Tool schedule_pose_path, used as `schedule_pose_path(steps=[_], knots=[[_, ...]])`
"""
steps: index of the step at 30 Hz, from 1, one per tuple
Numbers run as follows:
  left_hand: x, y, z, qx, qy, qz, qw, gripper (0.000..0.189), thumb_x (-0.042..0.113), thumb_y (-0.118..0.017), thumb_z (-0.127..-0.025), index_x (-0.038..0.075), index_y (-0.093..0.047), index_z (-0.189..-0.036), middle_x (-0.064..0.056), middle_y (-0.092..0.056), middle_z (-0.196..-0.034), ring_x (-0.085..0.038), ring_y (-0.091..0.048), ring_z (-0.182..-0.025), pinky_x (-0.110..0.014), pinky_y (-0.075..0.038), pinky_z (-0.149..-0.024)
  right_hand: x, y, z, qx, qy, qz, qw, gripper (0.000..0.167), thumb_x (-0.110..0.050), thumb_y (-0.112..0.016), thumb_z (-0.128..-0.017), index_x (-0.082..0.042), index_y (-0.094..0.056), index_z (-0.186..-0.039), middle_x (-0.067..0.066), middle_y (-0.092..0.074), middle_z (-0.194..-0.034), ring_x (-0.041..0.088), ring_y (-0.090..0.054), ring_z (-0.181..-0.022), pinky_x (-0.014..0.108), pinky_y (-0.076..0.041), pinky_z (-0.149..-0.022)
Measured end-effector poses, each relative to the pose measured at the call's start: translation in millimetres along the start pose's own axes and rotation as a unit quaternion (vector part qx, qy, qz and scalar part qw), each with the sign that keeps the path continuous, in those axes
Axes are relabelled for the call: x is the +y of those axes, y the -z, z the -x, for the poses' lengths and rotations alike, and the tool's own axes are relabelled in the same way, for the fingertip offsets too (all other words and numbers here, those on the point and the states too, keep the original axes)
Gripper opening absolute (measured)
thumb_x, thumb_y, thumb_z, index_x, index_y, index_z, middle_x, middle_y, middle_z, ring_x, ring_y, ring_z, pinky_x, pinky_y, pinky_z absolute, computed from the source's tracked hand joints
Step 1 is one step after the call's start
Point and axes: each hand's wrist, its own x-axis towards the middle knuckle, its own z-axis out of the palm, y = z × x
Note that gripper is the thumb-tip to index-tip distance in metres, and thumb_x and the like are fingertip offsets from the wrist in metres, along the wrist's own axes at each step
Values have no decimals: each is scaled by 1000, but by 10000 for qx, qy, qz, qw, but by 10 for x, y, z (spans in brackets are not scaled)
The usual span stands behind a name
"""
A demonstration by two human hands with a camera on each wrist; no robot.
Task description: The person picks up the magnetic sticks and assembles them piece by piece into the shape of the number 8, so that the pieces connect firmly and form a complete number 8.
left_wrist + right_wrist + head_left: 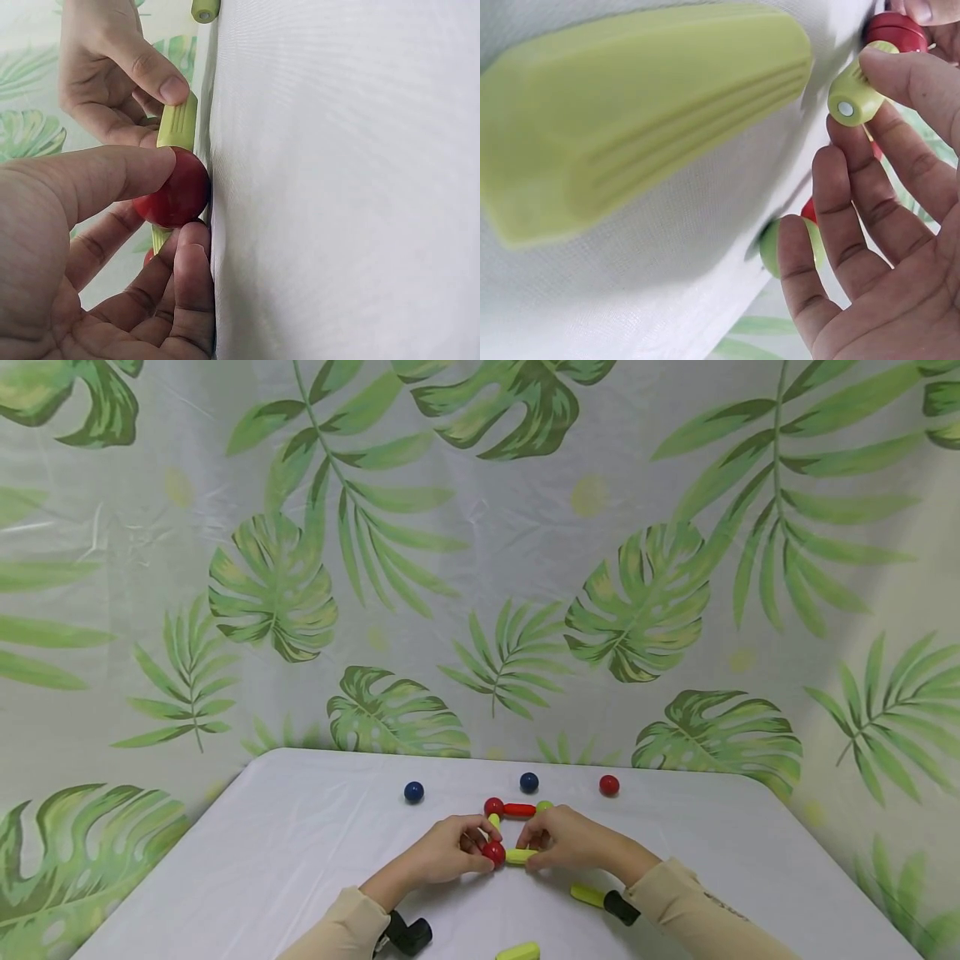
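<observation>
My left hand (446, 850) grips a red ball (180, 191) between thumb and fingers, low over the white table. My right hand (577, 839) pinches a yellow-green ridged magnetic rod (519, 857) by thumb and fingertips. One end of the rod meets the red ball; its free end shows a round silvery magnet in the right wrist view. Behind the held ball, another yellow-green rod (493, 820) runs back to a second red ball (493, 807). From there a red rod (519, 811) leads right to a green ball (544, 807), partly covered by my right hand.
Two dark blue balls (413, 792) and a red ball (609, 785) lie towards the table's back edge. A loose yellow-green rod (587, 894) lies by my right forearm, and another rod (519, 952) at the front. A leaf-patterned curtain (495, 568) hangs behind the table.
</observation>
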Motion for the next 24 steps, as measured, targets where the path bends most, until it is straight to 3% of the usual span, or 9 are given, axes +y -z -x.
schedule_pose_path(steps=[24], knots=[[2,-10,5,-16,7,101,9999,24,14,-83,-94,14,-73,-116,-2,-69,-98,-17,-59,-85,-27,-46,-74,26,5,24,7,-65,-46,10000,13,-16,-87,-90,-18,-79,-101,-8,-70,-92,10,-61,-84,22,-52,-77]])
